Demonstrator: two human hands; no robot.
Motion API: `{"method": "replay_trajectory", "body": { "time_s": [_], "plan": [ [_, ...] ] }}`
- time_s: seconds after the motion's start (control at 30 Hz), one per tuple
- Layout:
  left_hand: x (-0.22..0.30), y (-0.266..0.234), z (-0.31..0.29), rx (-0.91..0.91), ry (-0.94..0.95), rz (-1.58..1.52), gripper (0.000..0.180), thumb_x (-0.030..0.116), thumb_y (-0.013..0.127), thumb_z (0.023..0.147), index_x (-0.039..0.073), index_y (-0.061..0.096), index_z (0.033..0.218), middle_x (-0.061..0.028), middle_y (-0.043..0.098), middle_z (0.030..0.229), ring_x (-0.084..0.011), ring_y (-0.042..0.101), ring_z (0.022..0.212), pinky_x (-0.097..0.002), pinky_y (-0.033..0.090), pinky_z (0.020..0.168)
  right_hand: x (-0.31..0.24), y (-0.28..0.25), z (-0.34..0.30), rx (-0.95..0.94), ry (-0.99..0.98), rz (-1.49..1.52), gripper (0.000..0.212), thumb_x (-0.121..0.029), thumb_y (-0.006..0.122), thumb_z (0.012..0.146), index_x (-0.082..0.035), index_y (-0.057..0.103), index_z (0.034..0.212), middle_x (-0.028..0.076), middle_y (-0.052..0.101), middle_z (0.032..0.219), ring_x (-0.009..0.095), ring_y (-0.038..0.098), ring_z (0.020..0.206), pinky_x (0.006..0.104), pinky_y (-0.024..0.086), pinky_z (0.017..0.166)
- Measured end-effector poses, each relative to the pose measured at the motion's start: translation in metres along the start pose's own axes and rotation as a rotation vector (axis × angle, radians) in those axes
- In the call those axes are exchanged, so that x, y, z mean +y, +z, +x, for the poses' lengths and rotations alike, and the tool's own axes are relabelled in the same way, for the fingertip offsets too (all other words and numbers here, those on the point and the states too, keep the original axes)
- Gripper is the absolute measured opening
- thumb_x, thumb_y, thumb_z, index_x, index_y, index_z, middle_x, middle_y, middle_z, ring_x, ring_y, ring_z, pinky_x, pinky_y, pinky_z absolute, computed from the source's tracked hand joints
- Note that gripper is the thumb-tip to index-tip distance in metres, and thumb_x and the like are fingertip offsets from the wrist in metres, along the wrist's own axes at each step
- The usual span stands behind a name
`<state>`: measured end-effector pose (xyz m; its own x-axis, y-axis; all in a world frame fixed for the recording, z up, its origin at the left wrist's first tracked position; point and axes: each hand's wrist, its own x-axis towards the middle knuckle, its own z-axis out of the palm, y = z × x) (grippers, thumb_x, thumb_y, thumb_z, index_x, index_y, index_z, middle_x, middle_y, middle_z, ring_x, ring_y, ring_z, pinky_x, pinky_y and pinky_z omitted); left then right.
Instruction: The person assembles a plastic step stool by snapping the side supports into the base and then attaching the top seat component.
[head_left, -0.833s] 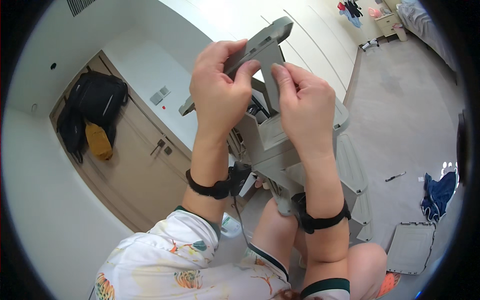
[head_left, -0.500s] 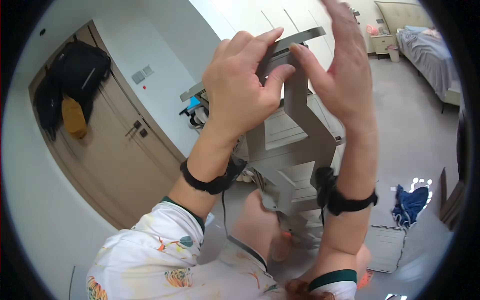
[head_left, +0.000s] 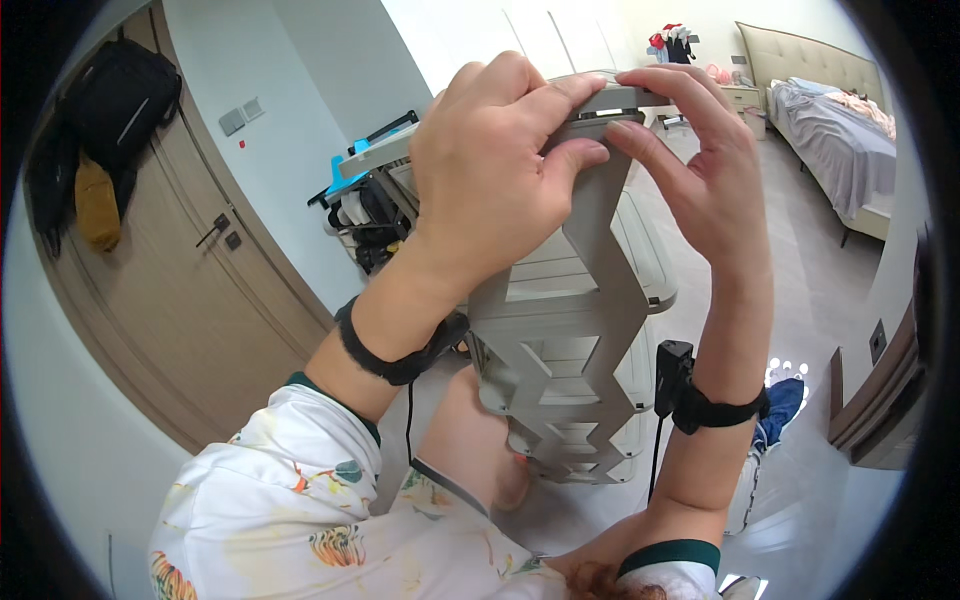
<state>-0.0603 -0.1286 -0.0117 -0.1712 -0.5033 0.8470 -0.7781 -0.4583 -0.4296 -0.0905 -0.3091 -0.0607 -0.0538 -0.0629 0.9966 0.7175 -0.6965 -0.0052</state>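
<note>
A tall grey-beige tiered plastic storage rack with zigzag side panels stands in front of me, its shelves stacked down toward the floor. At its upper end, my left hand is closed around the top edge piece, fingers over it and thumb against the side panel. From the right, my right hand pinches the same piece, fingers bent over the top and thumb pressed below. Both hands hide part of the rack's top tier. Black bands with small devices circle both wrists.
A wooden door with a hanging black backpack is at left. Behind the rack stands a cart holding dark and white items. A bed is at far right. Blue cloth lies on the floor at right.
My right hand has gone from raised, outstretched fingers to fingers bent over the top piece. The left hand keeps its hold. My view has shifted, and the rack looks more upright.
</note>
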Motion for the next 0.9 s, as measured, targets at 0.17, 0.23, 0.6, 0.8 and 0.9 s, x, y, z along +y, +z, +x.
{"method": "replay_trajectory", "body": {
  "time_s": [0.17,0.23,0.6,0.8,0.9],
  "plan": [
    [0.004,-0.006,-0.003,-0.039,-0.028,0.000,0.041,0.016,0.078,0.069,0.017,0.072,0.109,-0.0012,0.056,0.080,-0.0191,0.052,0.077,-0.0309,0.045,0.067,-0.001,0.001,-0.003,0.003,-0.010,0.044,0.031,-0.014,0.076,0.076,-0.002,0.066,0.103,0.009,0.064,0.093,0.023,0.061,0.090,0.0313,0.046,0.080],
    [0.002,-0.008,-0.003,-0.044,-0.002,0.001,0.042,0.016,0.078,0.069,0.017,0.071,0.110,-0.0013,0.057,0.082,-0.0195,0.053,0.077,-0.0312,0.046,0.068,-0.004,0.002,-0.005,0.020,-0.032,0.033,0.032,-0.014,0.076,0.076,-0.002,0.065,0.103,0.009,0.063,0.093,0.023,0.061,0.091,0.0314,0.046,0.080],
    [-0.026,-0.032,-0.010,-0.105,0.070,0.109,0.045,0.012,0.070,0.077,0.001,0.059,0.119,-0.0181,0.064,0.101,-0.0349,0.060,0.088,-0.0406,0.047,0.077,0.039,-0.051,-0.026,-0.333,0.077,0.913,0.087,-0.049,0.075,0.079,0.002,0.038,0.139,0.026,0.047,0.134,0.035,0.045,0.127,0.0448,0.040,0.104],
    [-0.033,-0.015,-0.010,0.114,0.170,0.057,0.040,0.011,0.068,0.076,0.003,0.062,0.115,-0.0161,0.065,0.100,-0.0351,0.061,0.087,-0.0405,0.048,0.077,-0.016,-0.038,-0.013,-0.687,0.631,-0.044,0.061,-0.034,0.075,0.081,-0.002,0.052,0.127,0.013,0.058,0.116,0.022,0.054,0.109,0.0355,0.044,0.094],
    [-0.038,-0.023,-0.023,0.086,0.137,0.102,0.037,0.011,0.068,0.076,0.003,0.062,0.112,-0.0152,0.065,0.098,-0.0346,0.061,0.088,-0.0404,0.048,0.077,-0.013,0.001,-0.036,-0.797,0.627,0.088,0.037,-0.021,0.075,0.083,0.000,0.061,0.111,0.002,0.065,0.095,0.008,0.059,0.087,0.0264,0.048,0.081]
  ]
}}
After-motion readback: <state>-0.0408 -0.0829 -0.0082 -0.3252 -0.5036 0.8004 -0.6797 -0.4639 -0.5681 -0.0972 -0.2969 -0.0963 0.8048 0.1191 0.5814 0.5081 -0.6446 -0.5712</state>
